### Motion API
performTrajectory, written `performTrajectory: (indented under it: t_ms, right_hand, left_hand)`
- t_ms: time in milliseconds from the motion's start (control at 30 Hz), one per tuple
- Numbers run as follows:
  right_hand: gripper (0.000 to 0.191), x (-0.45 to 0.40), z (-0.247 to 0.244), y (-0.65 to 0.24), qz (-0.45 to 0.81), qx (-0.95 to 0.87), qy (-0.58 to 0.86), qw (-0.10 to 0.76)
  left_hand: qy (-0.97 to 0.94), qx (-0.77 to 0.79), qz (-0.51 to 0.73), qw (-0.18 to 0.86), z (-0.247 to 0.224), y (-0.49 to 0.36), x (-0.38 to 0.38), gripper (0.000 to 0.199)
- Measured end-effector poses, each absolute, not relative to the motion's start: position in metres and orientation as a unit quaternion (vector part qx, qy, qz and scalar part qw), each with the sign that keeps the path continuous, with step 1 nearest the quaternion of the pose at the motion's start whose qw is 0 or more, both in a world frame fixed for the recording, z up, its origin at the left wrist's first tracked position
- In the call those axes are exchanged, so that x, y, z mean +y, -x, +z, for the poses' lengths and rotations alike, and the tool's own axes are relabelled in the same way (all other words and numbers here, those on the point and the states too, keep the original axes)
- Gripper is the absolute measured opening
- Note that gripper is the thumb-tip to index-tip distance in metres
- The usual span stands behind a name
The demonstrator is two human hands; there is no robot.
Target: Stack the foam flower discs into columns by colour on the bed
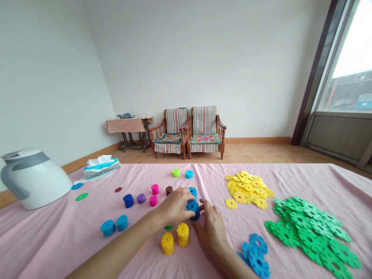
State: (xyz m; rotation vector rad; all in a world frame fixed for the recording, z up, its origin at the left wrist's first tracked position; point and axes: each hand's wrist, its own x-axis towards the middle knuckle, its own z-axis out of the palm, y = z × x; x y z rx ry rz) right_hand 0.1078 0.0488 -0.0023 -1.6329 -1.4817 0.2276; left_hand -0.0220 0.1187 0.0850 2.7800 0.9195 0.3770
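Pink tablecloth (58, 240) | head view | left hand (174, 207) clamped on blue disc stack (193, 210) from above | right hand (210, 232) closed against its side, hands together | stack mid-cloth, just beyond yellow stacks (183, 235), green discs (310, 236) well right

A white kettle with a grey handle (33, 180) is placed at 9 o'clock on the pink tablecloth (58, 248), and a box of tissues (101, 167) is set just beside it toward 10 o'clock. Beyond the cloth, two wooden armchairs (205, 130) with striped covers are ranged against the far wall at 12 o'clock. A treadle sewing table (124, 125) draped in peach cloth is seen at 11 o'clock, and a tall window (348, 58) is set at 2 o'clock.
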Motion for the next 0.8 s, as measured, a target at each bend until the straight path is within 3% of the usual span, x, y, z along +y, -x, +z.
performTrajectory:
  t_ms: [600, 800]
  right_hand:
    - [0.046, 0.045, 0.002, -0.106, 0.097, -0.601, 0.671, 0.423]
    - [0.048, 0.044, 0.003, -0.127, 0.1, -0.613, 0.644, 0.446]
  left_hand:
    - [-0.939, 0.305, 0.114, 0.112, 0.08, 0.019, 0.12, 0.015]
    - [-0.926, 0.321, 0.165, 0.111, 0.095, 0.025, 0.108, 0.031]
